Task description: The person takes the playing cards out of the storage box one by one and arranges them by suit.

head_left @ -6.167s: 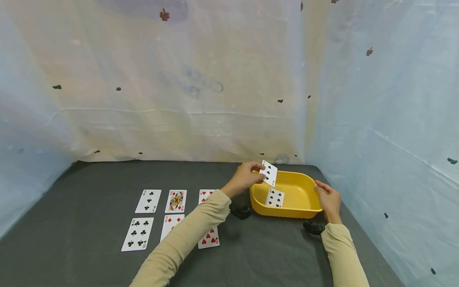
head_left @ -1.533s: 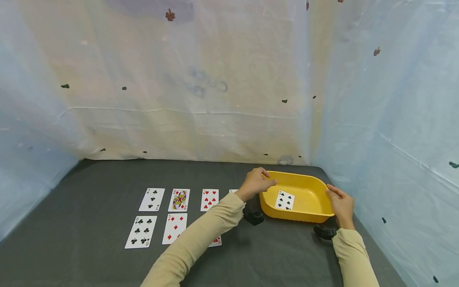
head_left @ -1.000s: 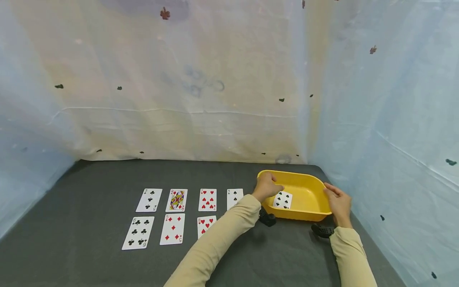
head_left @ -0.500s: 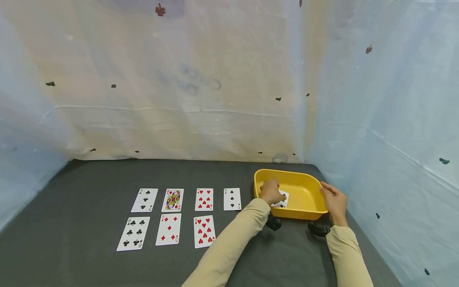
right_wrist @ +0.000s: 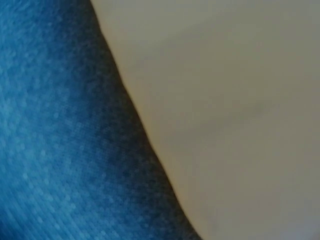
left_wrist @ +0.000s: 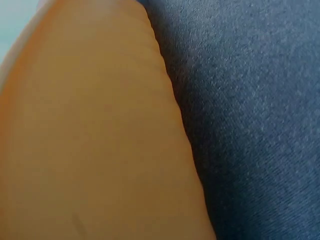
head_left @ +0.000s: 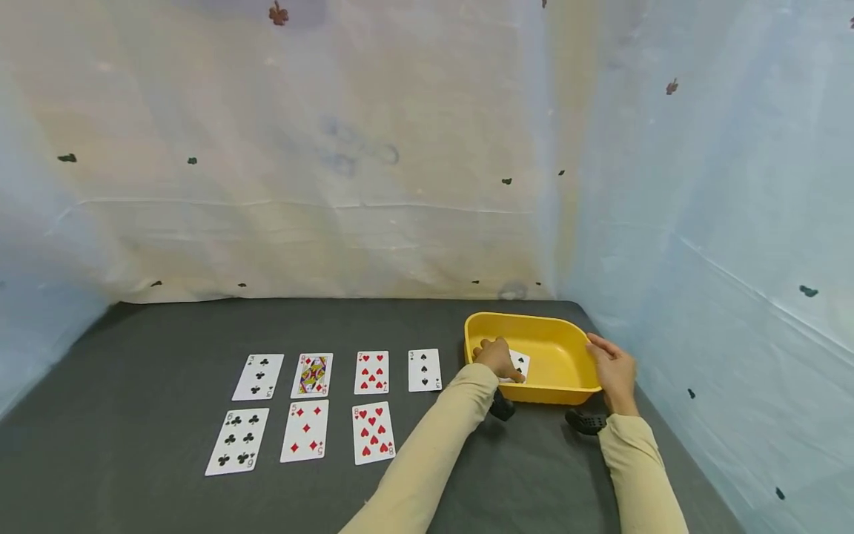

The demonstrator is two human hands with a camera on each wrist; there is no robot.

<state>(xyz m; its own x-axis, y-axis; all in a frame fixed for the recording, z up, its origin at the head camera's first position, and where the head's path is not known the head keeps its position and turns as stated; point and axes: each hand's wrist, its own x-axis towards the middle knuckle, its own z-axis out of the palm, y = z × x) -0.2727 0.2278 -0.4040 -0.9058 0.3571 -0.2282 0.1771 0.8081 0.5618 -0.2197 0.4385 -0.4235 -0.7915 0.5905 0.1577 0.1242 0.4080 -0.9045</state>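
Note:
A yellow tray stands at the table's right side. My left hand reaches over its near left rim, thumb and fingers spread apart around a spades playing card. That card lies in the tray, its left part covered by the hand. At the right end, my right hand pinches the tray's rim between thumb and fingers. An orange-yellow surface beside dark cloth fills most of the left wrist view. The right wrist view holds a blurred pale tan surface; neither wrist view shows fingers.
Face-up playing cards lie in two rows left of the tray: three of clubs, queen of diamonds, seven of hearts and three of spades behind; six of clubs, five of diamonds and eight of hearts in front.
The three of spades, earlier in my left hand above the tray, now lies at the back row's right end. My left hand has since come back down into the tray; the right keeps its grip.

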